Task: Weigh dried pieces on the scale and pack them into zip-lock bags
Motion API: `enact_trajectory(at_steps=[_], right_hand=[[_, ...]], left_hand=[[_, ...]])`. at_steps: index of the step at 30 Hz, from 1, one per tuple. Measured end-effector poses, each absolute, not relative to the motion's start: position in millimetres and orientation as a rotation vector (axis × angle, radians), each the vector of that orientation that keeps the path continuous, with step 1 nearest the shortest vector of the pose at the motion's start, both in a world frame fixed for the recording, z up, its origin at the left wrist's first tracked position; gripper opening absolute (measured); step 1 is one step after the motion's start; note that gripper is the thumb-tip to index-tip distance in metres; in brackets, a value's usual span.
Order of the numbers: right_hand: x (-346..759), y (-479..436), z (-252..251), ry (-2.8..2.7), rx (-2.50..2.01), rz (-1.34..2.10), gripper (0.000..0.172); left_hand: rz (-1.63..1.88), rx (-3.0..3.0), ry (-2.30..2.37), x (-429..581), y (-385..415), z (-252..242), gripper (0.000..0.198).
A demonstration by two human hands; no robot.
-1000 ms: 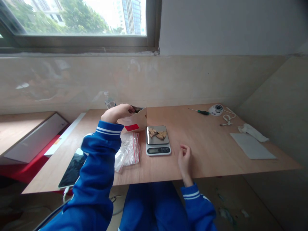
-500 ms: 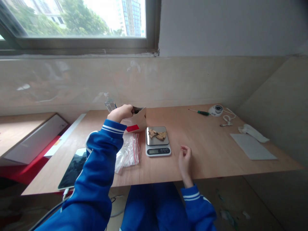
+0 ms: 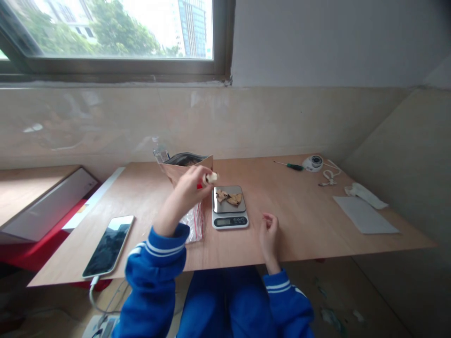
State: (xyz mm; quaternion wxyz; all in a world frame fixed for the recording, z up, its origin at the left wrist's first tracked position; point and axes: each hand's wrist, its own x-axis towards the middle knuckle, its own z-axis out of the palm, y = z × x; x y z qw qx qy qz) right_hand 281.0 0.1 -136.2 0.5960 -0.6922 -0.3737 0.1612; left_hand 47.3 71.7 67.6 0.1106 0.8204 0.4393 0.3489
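My left hand (image 3: 186, 190) is raised over the table and pinches a small pale piece (image 3: 212, 178) just left of the kitchen scale (image 3: 229, 206). Several tan dried pieces (image 3: 229, 197) lie on the scale's metal pan. Behind my left hand stands an open brown paper pouch (image 3: 183, 165) with a red label. A clear zip bag (image 3: 194, 220) lies flat below my left wrist. My right hand (image 3: 269, 237) rests on the table's front edge to the right of the scale, with its fingers loosely curled and nothing in them.
A phone (image 3: 108, 244) on a cable lies at the table's left front. A plastic bottle (image 3: 160, 152) stands behind the pouch. At the far right are a green-handled screwdriver (image 3: 289, 165), a small white round device (image 3: 313, 162), a white cord (image 3: 328, 177) and a grey sheet (image 3: 364, 214).
My left hand came out of the pouch's mouth with a pale piece and moved down and right toward the scale. My right hand stayed put.
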Motion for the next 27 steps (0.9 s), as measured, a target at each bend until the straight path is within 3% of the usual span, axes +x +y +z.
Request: enact_trajectory(at_steps=[4,7,14,19,27], right_hand=[[281.6,2.2,-139.8,-0.872,-1.585,0.349,0.02],[281.6,5.1,-142.0,-0.888,-1.597,0.334,0.019],[280.7,6.4,-140.1,-0.911,-1.632,0.304,0.018],[280.1,6.0,-137.9,-0.932,-1.612,0.254,0.016],[278.6,5.0,-131.0,-0.926,-1.638,0.202,0.015]], left_hand=[[0.885,2.326,1.224,78.8,67.9,-21.9,0.021],[0.976,2.262,1.288,90.5,68.6,-55.5,0.029],[0.994,2.412,1.505,98.4,69.5,-64.6,0.022],[1.117,2.455,1.505,96.5,61.1,-66.0,0.039],[1.519,1.87,1.832,53.3,21.0,-68.4,0.024]])
